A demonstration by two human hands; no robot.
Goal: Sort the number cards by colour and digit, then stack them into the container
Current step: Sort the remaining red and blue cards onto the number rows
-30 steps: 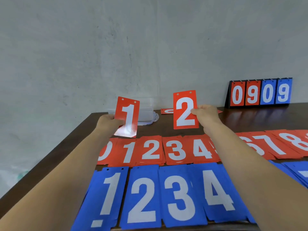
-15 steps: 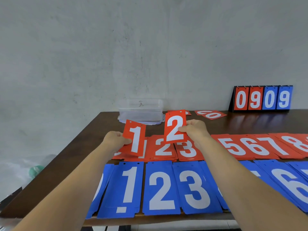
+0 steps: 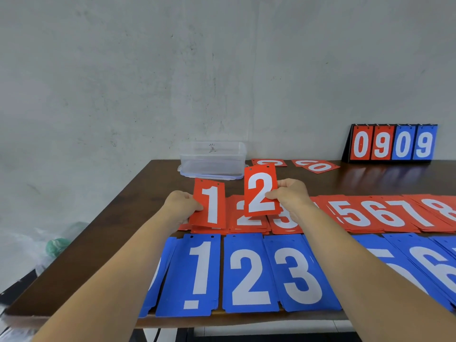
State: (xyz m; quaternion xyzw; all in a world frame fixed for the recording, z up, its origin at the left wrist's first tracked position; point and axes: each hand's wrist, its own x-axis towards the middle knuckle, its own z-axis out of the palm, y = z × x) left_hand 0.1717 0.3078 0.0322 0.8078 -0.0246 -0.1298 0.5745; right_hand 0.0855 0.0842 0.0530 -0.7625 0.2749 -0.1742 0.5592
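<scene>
Off the table's (image 3: 133,218) left edge, low down, something green (image 3: 57,245) lies under clear plastic. Along the near edge runs a row of blue card piles (image 3: 249,275), showing 1, 2 and 3 from the left before the right forearm covers the next ones; a 6 shows further right. Behind it, toward the middle of the table, lies a row of red card piles (image 3: 385,213) reading up to 8 at the right edge of view. The left hand (image 3: 180,206) pinches a red 1 card (image 3: 209,206) by its left edge, thumb on the face, and holds it upright just over the left end of the red row. Just beside it, slightly higher, the right hand (image 3: 293,198) grips a red 2 card (image 3: 259,188) by its right edge, thumb on the face and fingers curled behind. The two cards stand apart and do not touch. The clear plastic container (image 3: 213,156) sits on its lid at the far edge, behind the held cards. Right of it a few loose red cards (image 3: 317,166) lie flat along the far edge. At the far right corner stands a flip scoreboard (image 3: 392,145) showing 0 9 0 9.
</scene>
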